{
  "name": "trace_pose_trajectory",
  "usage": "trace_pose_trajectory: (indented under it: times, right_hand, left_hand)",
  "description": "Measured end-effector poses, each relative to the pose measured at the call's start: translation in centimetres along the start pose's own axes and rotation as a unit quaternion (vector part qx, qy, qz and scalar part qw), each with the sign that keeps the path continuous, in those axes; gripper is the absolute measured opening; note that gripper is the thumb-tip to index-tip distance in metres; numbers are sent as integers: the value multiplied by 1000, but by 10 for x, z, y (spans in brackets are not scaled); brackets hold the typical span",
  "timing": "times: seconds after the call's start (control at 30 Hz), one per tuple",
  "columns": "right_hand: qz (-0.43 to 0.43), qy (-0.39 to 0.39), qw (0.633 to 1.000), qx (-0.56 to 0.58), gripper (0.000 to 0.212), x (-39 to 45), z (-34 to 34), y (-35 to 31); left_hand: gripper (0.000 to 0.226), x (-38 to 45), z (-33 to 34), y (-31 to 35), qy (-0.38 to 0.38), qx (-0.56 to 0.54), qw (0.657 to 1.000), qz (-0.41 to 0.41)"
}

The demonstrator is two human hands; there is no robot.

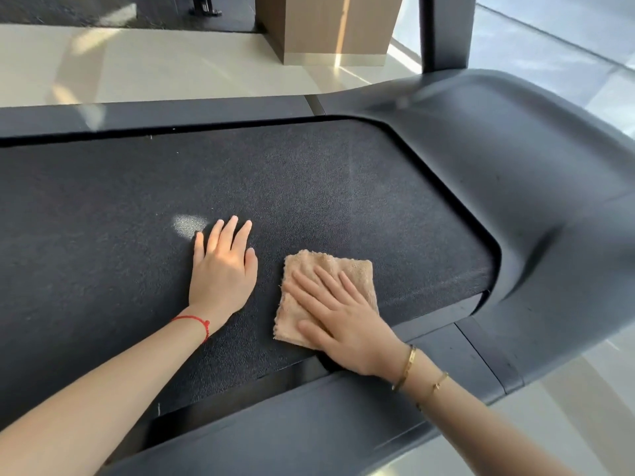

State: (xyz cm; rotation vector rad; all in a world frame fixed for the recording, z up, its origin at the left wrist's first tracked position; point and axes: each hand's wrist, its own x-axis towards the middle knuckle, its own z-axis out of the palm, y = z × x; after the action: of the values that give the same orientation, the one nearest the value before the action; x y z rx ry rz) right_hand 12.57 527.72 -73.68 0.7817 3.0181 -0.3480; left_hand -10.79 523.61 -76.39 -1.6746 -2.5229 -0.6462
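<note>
Wiping looks under way: the right hand [347, 324], fingers straight, presses the beige cloth [331, 269] at the near edge of the treadmill belt [309, 187] by its right end, the left hand [223, 269] lies flat on bare belt beside it, and the next sweep needs steady pressure.

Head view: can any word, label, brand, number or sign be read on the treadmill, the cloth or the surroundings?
None: no text shows on the dark textured treadmill belt, its smooth grey plastic frame, the beige fluffy cloth under the right hand, the red string bracelet on the left hand or the wooden pillar behind.
</note>
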Motion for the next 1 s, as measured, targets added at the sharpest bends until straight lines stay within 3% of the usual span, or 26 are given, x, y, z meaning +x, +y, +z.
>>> trace_pose_trajectory:
  times: [0.1,0.27,0.33,0.4,0.6,0.83,1.0]
  right_hand:
    - [43,4,999,-19,57,-5,-9,33]
    - [284,38,958,9,56,-15,-30,113]
    - [337,50,940,19,56,-14,-29,117]
    - [346,56,936,17,57,-13,-23,103]
    - [253,48,965,40,56,-35,-17,88]
    - [349,60,935,14,56,4,-32,160]
    - [365,55,929,18,60,57,-34,178]
  left_hand:
    - [50,1,1,-2,-11,0,1000,-6]
    - [51,1,2,-2,-9,3,1000,-9]
    - [50,0,2,-2,-6,4,1000,-7]
    - [50,0,2,-2,-4,5,1000,-5]
    - [51,0,3,-3,-9,8,1000,-2]
    - [50,1,4,-3,-3,13,1000,2]
    - [51,2,5,0,-8,26,1000,-2]
